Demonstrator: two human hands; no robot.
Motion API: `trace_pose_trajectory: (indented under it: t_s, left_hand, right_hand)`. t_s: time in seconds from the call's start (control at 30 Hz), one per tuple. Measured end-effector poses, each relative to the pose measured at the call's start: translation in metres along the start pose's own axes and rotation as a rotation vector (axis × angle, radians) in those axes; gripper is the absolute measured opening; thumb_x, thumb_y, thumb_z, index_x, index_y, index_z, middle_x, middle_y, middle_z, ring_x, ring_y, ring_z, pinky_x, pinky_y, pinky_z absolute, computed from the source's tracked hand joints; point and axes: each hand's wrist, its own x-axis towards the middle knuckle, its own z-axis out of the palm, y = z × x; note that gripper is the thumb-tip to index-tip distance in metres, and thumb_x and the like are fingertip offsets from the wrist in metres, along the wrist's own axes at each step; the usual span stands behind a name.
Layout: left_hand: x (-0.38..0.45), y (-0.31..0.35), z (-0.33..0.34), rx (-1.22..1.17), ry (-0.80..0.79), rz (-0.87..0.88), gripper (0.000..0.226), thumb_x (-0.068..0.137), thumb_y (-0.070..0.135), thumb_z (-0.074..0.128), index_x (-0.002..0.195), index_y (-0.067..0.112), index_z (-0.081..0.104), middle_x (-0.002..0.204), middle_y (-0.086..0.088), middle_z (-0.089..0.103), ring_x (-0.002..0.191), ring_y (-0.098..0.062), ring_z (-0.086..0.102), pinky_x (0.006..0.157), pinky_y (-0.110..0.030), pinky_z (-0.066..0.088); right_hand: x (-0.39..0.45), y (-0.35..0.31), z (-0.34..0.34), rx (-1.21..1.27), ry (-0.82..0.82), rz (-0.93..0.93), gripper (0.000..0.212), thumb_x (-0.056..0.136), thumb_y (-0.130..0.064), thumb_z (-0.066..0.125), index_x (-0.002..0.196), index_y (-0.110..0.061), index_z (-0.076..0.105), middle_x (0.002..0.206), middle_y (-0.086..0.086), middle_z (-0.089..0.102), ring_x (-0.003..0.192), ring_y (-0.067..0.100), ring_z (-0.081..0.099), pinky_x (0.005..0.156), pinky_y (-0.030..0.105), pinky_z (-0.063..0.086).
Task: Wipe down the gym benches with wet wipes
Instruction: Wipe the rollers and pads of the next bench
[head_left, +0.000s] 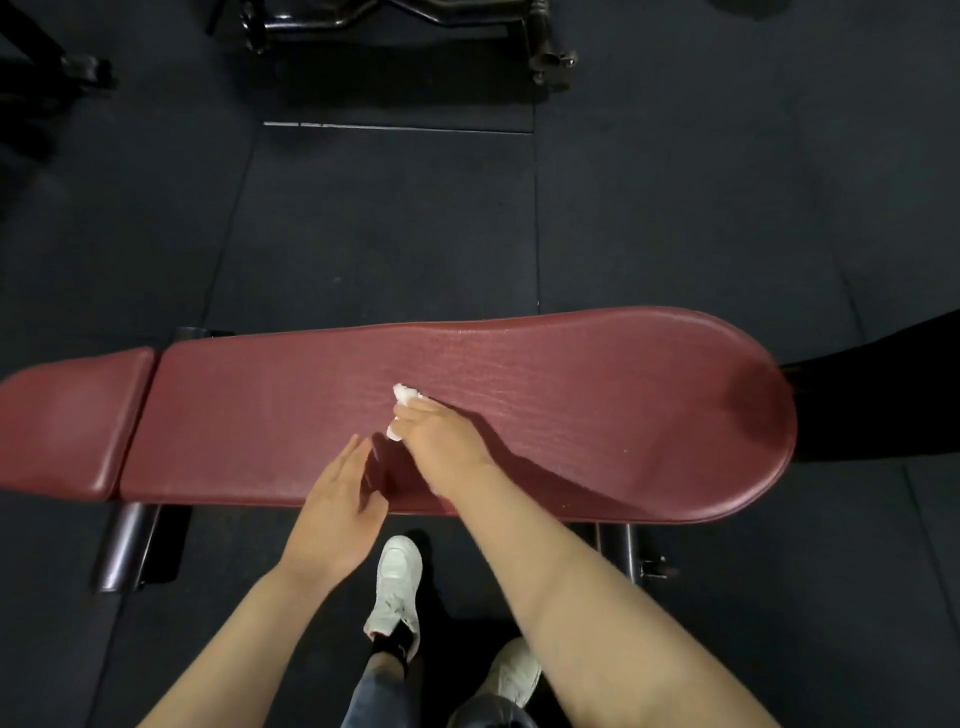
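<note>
head view: the bench (571, 415) is seen with its long axis running left to right. a wet wipe (404, 397) is pressed mid-pad by the curled right hand (441, 441); the left hand (337, 509), fingers straight and empty, is held nearer the front edge.

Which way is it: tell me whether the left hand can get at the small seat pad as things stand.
Probably yes. The left hand is open, holds nothing, and hovers at the bench's near edge; the seat pad lies bare to its left with nothing between. The right hand with the wipe is on the other side.
</note>
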Motion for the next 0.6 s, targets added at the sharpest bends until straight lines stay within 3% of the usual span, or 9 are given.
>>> trace_pose_trajectory:
  t_s: [0.03,0.1,0.2,0.3,0.37,0.47,0.53,0.6]
  left_hand:
    - [-0.001,-0.002,0.001,0.006,-0.004,-0.006,0.066,0.095,0.013,0.053,0.155,0.020,0.024,0.162,0.005,0.018,0.148,-0.012,0.018,0.119,-0.031,0.017]
    - [-0.005,-0.002,0.003,0.003,-0.028,-0.010,0.066,0.096,0.016,0.052,0.155,0.020,0.023,0.162,0.007,0.017,0.148,-0.010,0.018,0.120,-0.031,0.019]
    - [-0.012,0.005,0.010,-0.015,-0.065,0.017,0.065,0.097,0.017,0.052,0.155,0.020,0.023,0.162,0.008,0.017,0.148,-0.010,0.018,0.119,-0.030,0.019]
    - [-0.017,0.014,0.016,-0.006,-0.102,0.051,0.065,0.097,0.016,0.050,0.155,0.019,0.021,0.162,0.007,0.016,0.148,-0.009,0.018,0.118,-0.027,0.017]
    - [-0.021,0.020,0.020,0.003,-0.127,0.065,0.066,0.097,0.016,0.050,0.155,0.019,0.021,0.162,0.007,0.016,0.148,-0.010,0.018,0.119,-0.027,0.016]
    - [-0.027,0.022,0.024,-0.015,-0.122,0.079,0.065,0.097,0.016,0.050,0.155,0.019,0.021,0.162,0.006,0.018,0.148,-0.010,0.019,0.119,-0.027,0.016]
    - [-0.031,0.020,0.026,-0.031,-0.107,0.070,0.065,0.097,0.016,0.050,0.155,0.020,0.021,0.162,0.008,0.017,0.148,-0.009,0.018,0.119,-0.026,0.016]
    - [-0.034,0.016,0.026,-0.046,-0.086,0.046,0.065,0.097,0.016,0.050,0.155,0.021,0.021,0.161,0.012,0.015,0.148,-0.006,0.016,0.119,-0.025,0.016]
  right_hand:
    - [-0.004,0.009,-0.006,-0.017,-0.008,-0.064,0.033,0.098,-0.012,0.049,0.127,-0.012,0.063,0.151,0.003,0.043,0.144,0.014,0.028,0.113,0.015,0.011]
    - [-0.032,0.044,-0.020,0.021,0.080,-0.021,0.033,0.096,-0.017,0.052,0.127,-0.020,0.064,0.153,-0.003,0.038,0.142,0.015,0.033,0.116,0.020,0.015]
    - [-0.114,0.102,-0.055,-0.064,0.229,0.248,0.039,0.094,-0.011,0.051,0.128,-0.027,0.063,0.146,-0.007,0.045,0.137,0.018,0.042,0.116,0.023,0.015]
    - [-0.212,0.143,-0.074,-0.170,0.497,0.478,0.039,0.088,-0.002,0.047,0.117,-0.016,0.069,0.133,0.005,0.061,0.119,0.028,0.061,0.112,0.032,0.033]
    - [-0.254,0.145,-0.067,-0.152,0.592,0.651,0.032,0.091,0.004,0.053,0.113,-0.012,0.069,0.129,0.009,0.063,0.112,0.029,0.064,0.105,0.038,0.043]
    - [-0.250,0.131,-0.040,-0.142,0.734,0.736,0.029,0.089,0.005,0.050,0.108,-0.004,0.070,0.120,0.014,0.067,0.109,0.033,0.063,0.103,0.036,0.043]
    - [-0.201,0.108,-0.027,-0.177,0.671,0.700,0.033,0.084,0.007,0.053,0.111,-0.002,0.070,0.124,0.017,0.064,0.118,0.032,0.060,0.110,0.034,0.038]
    - [-0.135,0.068,-0.012,-0.125,0.496,0.644,0.035,0.084,0.008,0.056,0.112,-0.007,0.070,0.133,0.013,0.059,0.124,0.027,0.056,0.112,0.029,0.032]
